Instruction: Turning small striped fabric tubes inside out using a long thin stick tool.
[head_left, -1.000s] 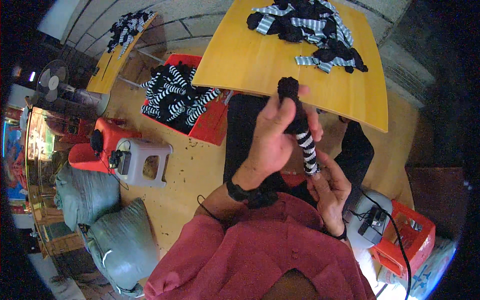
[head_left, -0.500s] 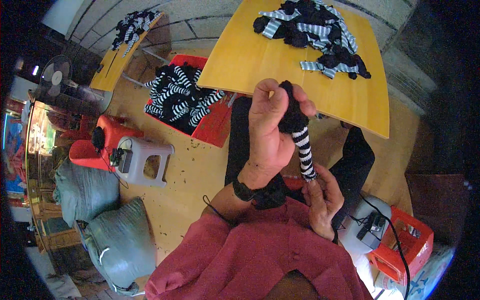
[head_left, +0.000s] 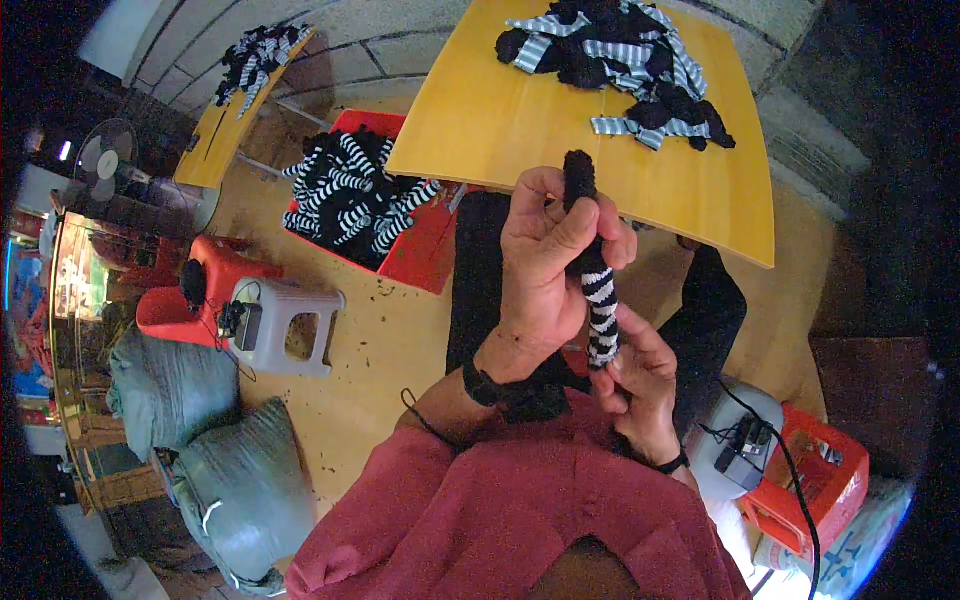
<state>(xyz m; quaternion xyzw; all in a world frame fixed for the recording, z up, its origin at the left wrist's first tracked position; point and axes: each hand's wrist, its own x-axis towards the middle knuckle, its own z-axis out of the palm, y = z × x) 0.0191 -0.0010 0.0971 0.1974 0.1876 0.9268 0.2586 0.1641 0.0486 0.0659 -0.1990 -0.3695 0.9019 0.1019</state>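
Note:
Upright in front of me is a narrow knitted tube (head_left: pixel 603 318), black at the upper end and black-and-white striped below. My left hand (head_left: pixel 543 255) is closed round its black part, thumb pressed across it, and a black tip sticks up above the fingers. At the lower striped end, my right hand (head_left: pixel 648 385) pinches the edge between thumb and fingers. The left palm hides part of the black section. Beyond my hands, a loose pile of black and grey-striped knitted pieces (head_left: pixel 640 50) lies on the yellow table (head_left: pixel 480 110).
A red bin (head_left: pixel 420 260) left of the table holds several striped knitted pieces. Farther left stand a grey stool (head_left: pixel 290 320), a red stool (head_left: pixel 215 270) and stuffed green sacks (head_left: pixel 240 490). Another grey stool (head_left: pixel 735 420) and a red crate (head_left: pixel 820 480) are at my right, with a black cable.
The black end has gone from bunched to a straight, slim tip above my left fingers. My right hand has shifted slightly down along the striped end.

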